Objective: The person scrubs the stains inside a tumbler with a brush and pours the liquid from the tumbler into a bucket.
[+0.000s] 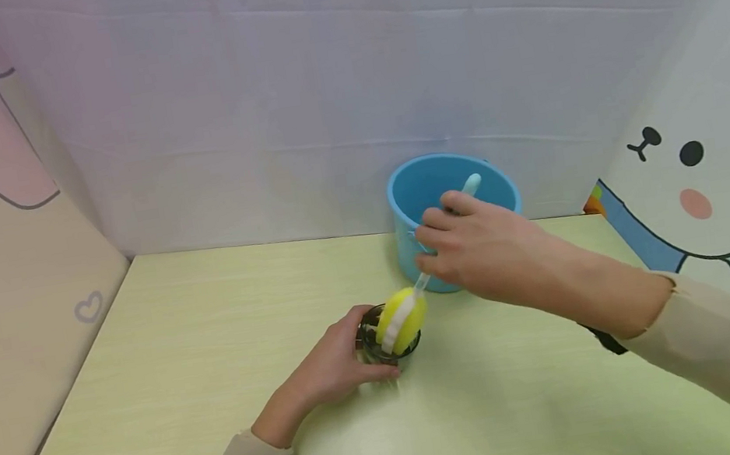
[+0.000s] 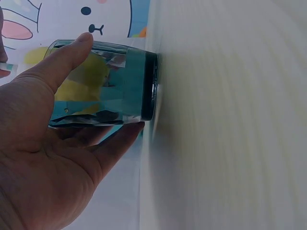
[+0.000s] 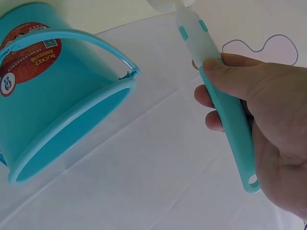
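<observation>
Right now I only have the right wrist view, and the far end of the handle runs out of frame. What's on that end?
Observer: A yellow sponge with a whitish strip across it, in the head view.
Operator: Is it inside anything, or hanging free?
Observer: It is part-way into a clear cup; the left wrist view shows yellow through the wall, with more sticking out of the mouth.
Operator: And is anyone steadying that cup?
Observer: Yes, the left hand grips it around the side.
</observation>
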A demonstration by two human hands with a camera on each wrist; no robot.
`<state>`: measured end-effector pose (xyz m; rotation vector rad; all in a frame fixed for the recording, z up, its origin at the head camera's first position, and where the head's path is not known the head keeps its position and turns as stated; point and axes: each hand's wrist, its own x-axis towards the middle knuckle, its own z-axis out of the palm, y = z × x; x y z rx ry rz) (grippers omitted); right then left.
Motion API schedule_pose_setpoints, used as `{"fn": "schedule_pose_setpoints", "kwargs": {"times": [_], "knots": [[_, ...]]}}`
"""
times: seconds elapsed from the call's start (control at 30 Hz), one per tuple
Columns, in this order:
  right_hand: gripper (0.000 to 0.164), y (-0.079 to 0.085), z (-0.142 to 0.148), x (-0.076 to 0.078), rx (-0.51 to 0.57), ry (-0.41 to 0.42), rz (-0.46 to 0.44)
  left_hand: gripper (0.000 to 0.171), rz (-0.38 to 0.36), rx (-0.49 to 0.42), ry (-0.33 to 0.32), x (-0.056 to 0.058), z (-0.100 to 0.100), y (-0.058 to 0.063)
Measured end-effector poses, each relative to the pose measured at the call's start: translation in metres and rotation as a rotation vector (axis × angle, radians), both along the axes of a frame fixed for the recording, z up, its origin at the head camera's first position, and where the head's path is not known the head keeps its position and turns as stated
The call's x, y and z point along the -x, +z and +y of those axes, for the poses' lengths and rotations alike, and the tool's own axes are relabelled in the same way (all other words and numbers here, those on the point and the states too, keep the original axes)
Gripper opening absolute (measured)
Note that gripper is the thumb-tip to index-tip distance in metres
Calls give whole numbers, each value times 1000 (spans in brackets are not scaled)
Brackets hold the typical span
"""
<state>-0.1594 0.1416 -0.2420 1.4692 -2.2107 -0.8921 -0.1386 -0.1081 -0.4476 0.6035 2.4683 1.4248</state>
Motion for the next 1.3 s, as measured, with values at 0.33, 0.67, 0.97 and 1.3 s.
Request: {"fn": "schedule_pose_setpoints", "kwargs": {"times": [0.33,0.67,0.97,1.3], "knots": [[47,3,1,-3,-12,-7,-14,91,-1,2,-3,0,0,1],[44,5,0,-4,-10,-1,-27,91,-8,3,-1,-1,0,1],[41,6,-2,-4,-10,4,-50,92,-10,-7,-3,-1,0,1],[40,4,-4,-4,2,25,-50,90,-10,-23,-10,0,0,-1]]}}
